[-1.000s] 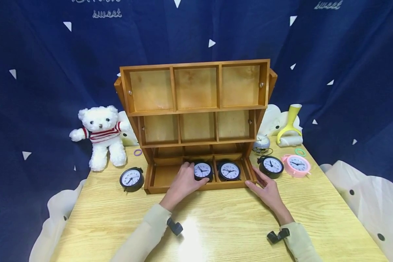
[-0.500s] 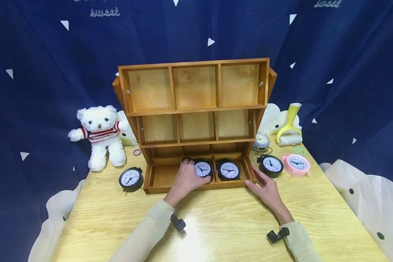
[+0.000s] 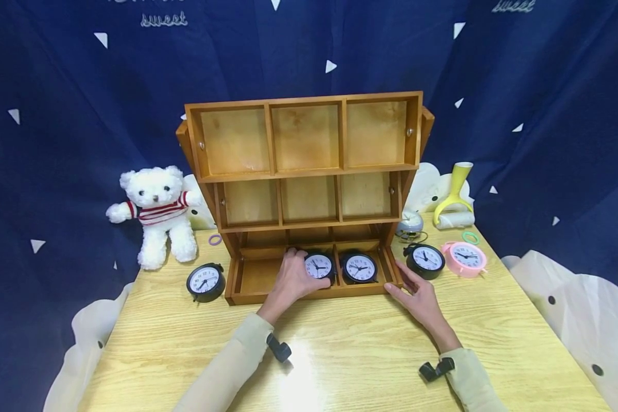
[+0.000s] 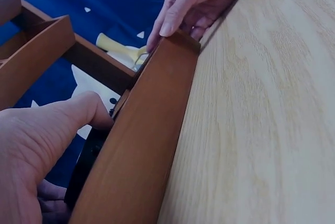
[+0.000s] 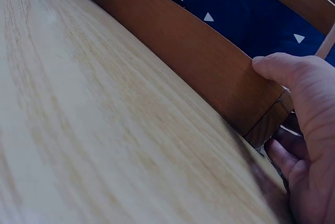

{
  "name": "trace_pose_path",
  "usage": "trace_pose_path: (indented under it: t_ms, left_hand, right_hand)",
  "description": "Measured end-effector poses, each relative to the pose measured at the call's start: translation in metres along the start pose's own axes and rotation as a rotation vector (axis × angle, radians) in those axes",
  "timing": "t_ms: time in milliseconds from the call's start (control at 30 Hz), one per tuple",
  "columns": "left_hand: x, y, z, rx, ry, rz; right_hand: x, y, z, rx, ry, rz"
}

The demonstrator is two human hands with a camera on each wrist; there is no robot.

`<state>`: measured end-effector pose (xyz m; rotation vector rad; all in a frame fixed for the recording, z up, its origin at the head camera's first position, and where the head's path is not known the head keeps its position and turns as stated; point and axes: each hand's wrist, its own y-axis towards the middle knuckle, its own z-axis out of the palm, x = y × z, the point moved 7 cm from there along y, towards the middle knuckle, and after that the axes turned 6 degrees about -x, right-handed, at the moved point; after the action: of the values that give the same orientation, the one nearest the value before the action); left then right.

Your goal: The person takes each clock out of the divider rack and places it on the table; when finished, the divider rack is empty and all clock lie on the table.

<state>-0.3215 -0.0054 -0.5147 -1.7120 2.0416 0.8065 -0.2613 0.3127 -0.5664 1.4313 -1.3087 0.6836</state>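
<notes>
In the head view my left hand [image 3: 291,278] grips a black round alarm clock [image 3: 317,266] lying face up in the bottom tier's middle compartment. Its thumb curls over the near rim, also in the left wrist view, where the clock's dark side [image 4: 84,166] shows below the thumb. A second black alarm clock [image 3: 359,268] lies in the right compartment. My right hand [image 3: 417,294] holds the front right corner of the tiered wooden shelf [image 3: 309,171]. In the right wrist view the thumb rests on the front board [image 5: 172,41] and the fingers wrap the end.
Right of the shelf stand a black alarm clock [image 3: 425,261], a pink one [image 3: 464,260], a yellow-handled roller [image 3: 454,197] and a green ring [image 3: 471,237]. At left are another black clock [image 3: 206,282], a white teddy bear [image 3: 159,214] and a purple ring [image 3: 215,240].
My left wrist has shifted slightly to the right while its fingers stay on the middle clock. The right hand keeps its place at the shelf corner.
</notes>
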Motion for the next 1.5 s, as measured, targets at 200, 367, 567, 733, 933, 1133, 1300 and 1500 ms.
trace_pose_path:
  t_ms: [200, 367, 567, 733, 933, 1133, 1300, 1500]
  left_hand:
    - [-0.002, 0.000, -0.005, -0.016, -0.040, 0.003]
    - [-0.004, -0.003, -0.016, -0.063, -0.088, 0.020]
    - [-0.005, -0.008, -0.032, -0.096, -0.122, 0.046]
    - [-0.004, -0.009, -0.049, -0.101, -0.122, 0.049]
    - [0.001, -0.015, -0.069, -0.138, -0.120, 0.068]
    - [0.013, -0.029, -0.085, -0.190, -0.113, 0.071]
    - [0.026, -0.040, -0.100, -0.213, -0.082, 0.057]
    - [0.040, -0.052, -0.120, -0.200, -0.062, 0.023]
  right_hand:
    - [-0.001, 0.001, -0.001, -0.009, 0.011, -0.007]
    - [-0.002, 0.001, -0.001, -0.008, 0.012, -0.005]
    - [0.033, -0.004, -0.001, 0.017, -0.012, 0.013]
    - [0.040, -0.004, -0.002, 0.018, -0.032, 0.007]
    - [0.009, 0.000, 0.001, 0.013, -0.003, 0.022]
    - [0.000, 0.000, 0.001, 0.004, 0.009, 0.006]
    - [0.002, 0.000, 0.001, 0.002, 0.007, 0.002]
    - [0.002, 0.000, 0.001, 0.002, -0.004, 0.005]
